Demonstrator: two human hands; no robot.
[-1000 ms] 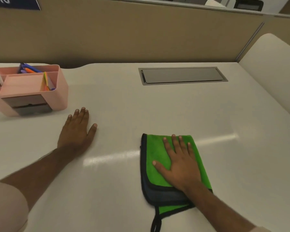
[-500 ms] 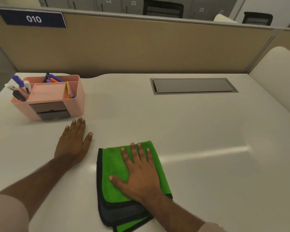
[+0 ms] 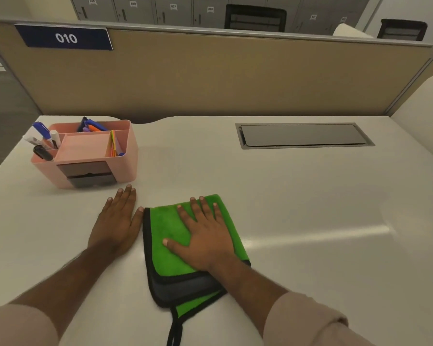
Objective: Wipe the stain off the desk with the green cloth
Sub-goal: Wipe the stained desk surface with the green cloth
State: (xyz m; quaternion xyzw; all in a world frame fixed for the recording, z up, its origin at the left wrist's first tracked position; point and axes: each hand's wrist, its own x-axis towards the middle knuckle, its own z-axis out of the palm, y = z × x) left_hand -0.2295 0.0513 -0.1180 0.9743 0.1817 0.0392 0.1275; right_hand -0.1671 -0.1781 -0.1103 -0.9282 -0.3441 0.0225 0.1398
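The folded green cloth (image 3: pixel 169 229), edged in black with a grey underside and a black loop at its near corner, lies on the white desk (image 3: pixel 298 201). My right hand (image 3: pixel 205 240) presses flat on top of it, fingers spread and pointing away from me. My left hand (image 3: pixel 116 222) rests palm-down on the bare desk just left of the cloth, its thumb nearly touching the cloth's left edge. No stain shows plainly on the desk; the patch under the cloth is hidden.
A pink desk organiser (image 3: pixel 90 152) with pens and markers stands at the back left, just beyond my left fingertips. A grey cable hatch (image 3: pixel 303 134) is set into the desk at the back right. A beige partition (image 3: pixel 223 76) closes the far edge.
My right hand has slid the cloth leftward across the desk until it sits beside my left hand. The left hand has stayed put. The camera has tilted upward.
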